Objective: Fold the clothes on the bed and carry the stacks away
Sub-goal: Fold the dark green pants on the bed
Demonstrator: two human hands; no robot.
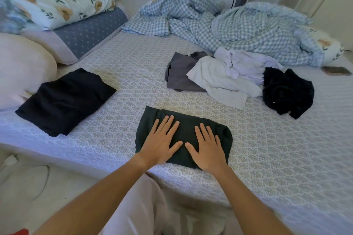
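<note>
1. One large bed (pixel 267 158) with a patterned sheet holds all the clothes; nothing appears to have been carried away yet, so I judge the task roughly at its middle, with the carrying step wholly left.
2. Toward the far right a rumpled checked duvet (pixel 238 25) lies in a heap, and at the far left a flowered quilt (pixel 47 0) sits on a grey pillow (pixel 91 32). These look like bedding rather than laundry, so I doubt they count.
3. At the left, near a pale round cushion (pixel 21 70), a folded black garment (pixel 65 101) lies flat. It reads as a finished piece, perhaps the start of a stack.
4. Beyond the hands, well apart from them, three or so pieces wait unfolded: a crumpled white shirt (pixel 225 78) overlapping a grey garment (pixel 179 74), and a bunched black garment (pixel 288 91) just beside the white one on the right.
5. Near the front edge lies a dark green garment (pixel 183 126), already folded into a compact rectangle.
6. On it rest the left hand (pixel 160 141) and the right hand (pixel 208 149), side by side, palms down, fingers straight and spread, pressing flat rather than gripping anything. I judge this to be smoothing the last fold.
7. A phone (pixel 336 70) lies at the right edge of the bed, beside the duvet.
</note>
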